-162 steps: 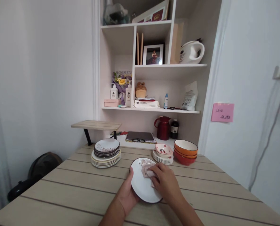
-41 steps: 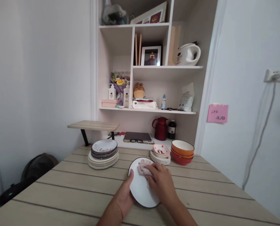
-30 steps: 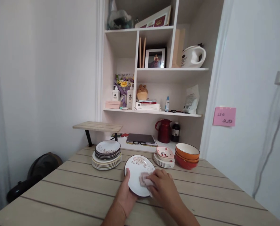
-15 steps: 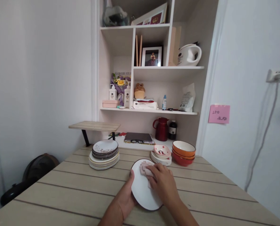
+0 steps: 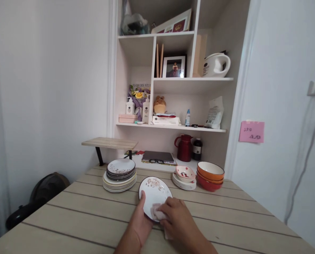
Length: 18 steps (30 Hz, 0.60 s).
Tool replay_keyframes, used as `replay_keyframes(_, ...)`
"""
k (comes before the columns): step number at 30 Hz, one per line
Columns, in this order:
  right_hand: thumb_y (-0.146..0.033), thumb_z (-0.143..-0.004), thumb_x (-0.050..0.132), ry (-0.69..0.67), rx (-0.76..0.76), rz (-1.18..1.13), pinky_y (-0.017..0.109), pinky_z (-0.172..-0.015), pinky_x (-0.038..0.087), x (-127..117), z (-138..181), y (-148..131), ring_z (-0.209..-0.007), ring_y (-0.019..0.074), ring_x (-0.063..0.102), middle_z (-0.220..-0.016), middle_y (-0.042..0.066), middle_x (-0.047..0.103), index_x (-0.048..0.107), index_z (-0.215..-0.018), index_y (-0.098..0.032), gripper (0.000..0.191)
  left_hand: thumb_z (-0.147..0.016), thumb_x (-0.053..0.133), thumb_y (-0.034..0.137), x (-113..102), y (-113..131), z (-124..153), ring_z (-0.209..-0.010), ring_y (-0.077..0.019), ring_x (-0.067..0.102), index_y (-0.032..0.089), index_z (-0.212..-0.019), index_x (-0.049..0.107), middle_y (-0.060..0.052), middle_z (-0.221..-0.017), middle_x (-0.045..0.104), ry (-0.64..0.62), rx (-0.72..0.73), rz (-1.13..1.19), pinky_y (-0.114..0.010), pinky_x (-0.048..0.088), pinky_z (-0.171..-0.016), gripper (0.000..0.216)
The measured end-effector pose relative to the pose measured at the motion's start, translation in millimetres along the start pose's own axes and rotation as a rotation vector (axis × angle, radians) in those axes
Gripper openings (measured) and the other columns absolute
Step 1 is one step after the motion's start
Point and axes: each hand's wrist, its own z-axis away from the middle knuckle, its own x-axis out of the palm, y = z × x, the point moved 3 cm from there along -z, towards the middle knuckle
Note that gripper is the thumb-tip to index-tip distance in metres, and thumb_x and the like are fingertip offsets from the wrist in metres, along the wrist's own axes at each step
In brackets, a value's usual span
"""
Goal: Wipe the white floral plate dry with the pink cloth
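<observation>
A white plate (image 5: 150,197) with a dark rim and a brown floral print is tilted up above the table in front of me. My left hand (image 5: 141,219) grips its left edge, thumb on the upper face and the other fingers hidden beneath. With my right hand (image 5: 176,216) I pinch a pale pinkish cloth (image 5: 157,211), pressed on the plate's lower right part. Behind the plate to the left stands a stack of plates (image 5: 119,176), floral ones on top of yellow-rimmed ones.
Small plates (image 5: 184,184) topped by a pink patterned dish (image 5: 185,173) stand at the back right, beside stacked orange and red bowls (image 5: 209,176). Behind are a laptop (image 5: 158,156), a red jug (image 5: 184,148) and a dark bottle (image 5: 197,149). A raised wooden stand (image 5: 110,143) is at the back left.
My right hand has moved the cloth from the plate's upper part down to its lower right, uncovering the floral print. The plate has shifted slightly left. The view has moved a little.
</observation>
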Motion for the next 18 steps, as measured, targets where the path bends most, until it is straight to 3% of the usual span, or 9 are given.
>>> replay_keyframes(5,-0.026,-0.082,0.056,0.104,0.051,-0.031,0.035,-0.086,0.033,-8.0,-3.1,3.1,-0.099,0.022,0.056,-0.105,0.003,0.064,0.068,-0.107,-0.035,0.029,-0.088,0.049,0.058,5.3,-8.7,0.5,-0.117,-0.03,0.06,0.009,-0.131,0.055,-0.016,-0.12,0.067,-0.038,-0.112,-0.058,-0.041,0.04,-0.103,0.066)
replay_keyframes(13,-0.029,-0.086,0.052,0.321,0.182,0.048,0.039,-0.085,0.038,-22.6,-2.2,34.4,-0.103,0.0258,0.057,-0.109,0.006,0.064,0.067,-0.114,-0.033,0.032,-0.087,0.056,0.052,-13.9,-15.8,-5.3,-0.116,-0.031,0.06,0.011,-0.139,0.047,-0.017,-0.12,0.067,-0.058,-0.116,-0.104,-0.044,0.039,-0.105,0.067)
replay_keyframes(18,-0.031,-0.085,0.053,0.319,0.208,0.08,0.04,-0.082,0.038,-21.4,-0.4,43.0,-0.099,0.027,0.058,-0.105,0.006,0.065,0.068,-0.113,-0.032,0.031,-0.084,0.057,0.058,-11.2,-12.5,-3.4,-0.116,-0.0325,0.06,0.012,-0.143,0.04,-0.018,-0.124,0.064,-0.05,-0.124,-0.068,-0.048,0.038,-0.106,0.077)
